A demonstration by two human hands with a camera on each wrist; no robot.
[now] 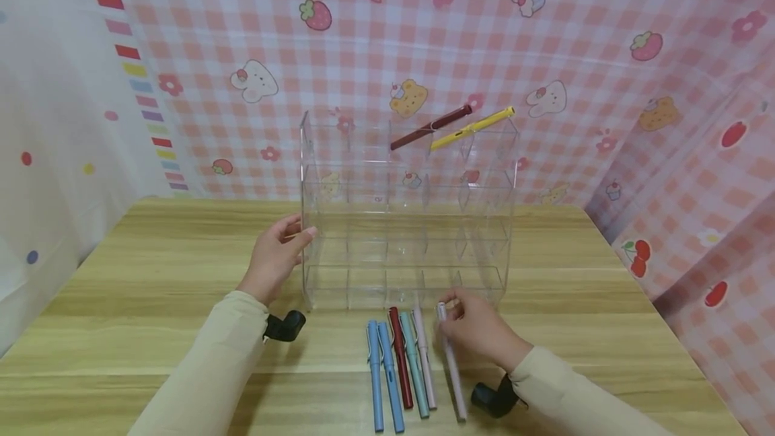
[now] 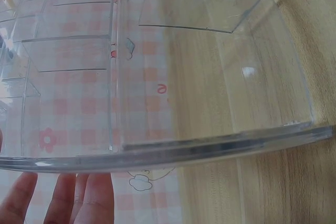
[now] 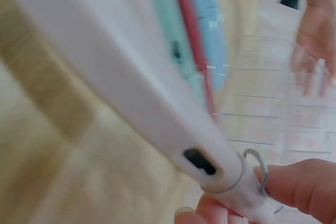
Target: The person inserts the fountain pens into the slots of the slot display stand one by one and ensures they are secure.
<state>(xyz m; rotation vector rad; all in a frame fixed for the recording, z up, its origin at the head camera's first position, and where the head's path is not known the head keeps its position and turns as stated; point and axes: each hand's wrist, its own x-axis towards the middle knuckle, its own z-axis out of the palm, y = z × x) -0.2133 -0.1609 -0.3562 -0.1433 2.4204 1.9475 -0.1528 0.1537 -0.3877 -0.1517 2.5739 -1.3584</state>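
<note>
A clear acrylic compartment rack (image 1: pixel 406 278) stands upright on the table. My left hand (image 1: pixel 275 258) holds its left side panel by the edge, thumb in front; in the left wrist view the fingers (image 2: pixel 60 198) lie along the panel's outer face. My right hand (image 1: pixel 481 328) pinches a pale pink pen (image 1: pixel 453 375) near its clip end, thumb beside the metal clip in the right wrist view. Left of that pen lie another pale pink pen (image 1: pixel 426 362), a mint pen (image 1: pixel 415 369), a dark red pen (image 1: pixel 401 358) and two blue pens (image 1: pixel 375 375).
A maroon pen (image 1: pixel 431 128) and a yellow pen (image 1: pixel 473 128) lean in the rack's top row. The wooden table (image 1: pixel 169 274) extends on both sides of the rack, and a pink checked curtain (image 1: pixel 375 52) hangs behind.
</note>
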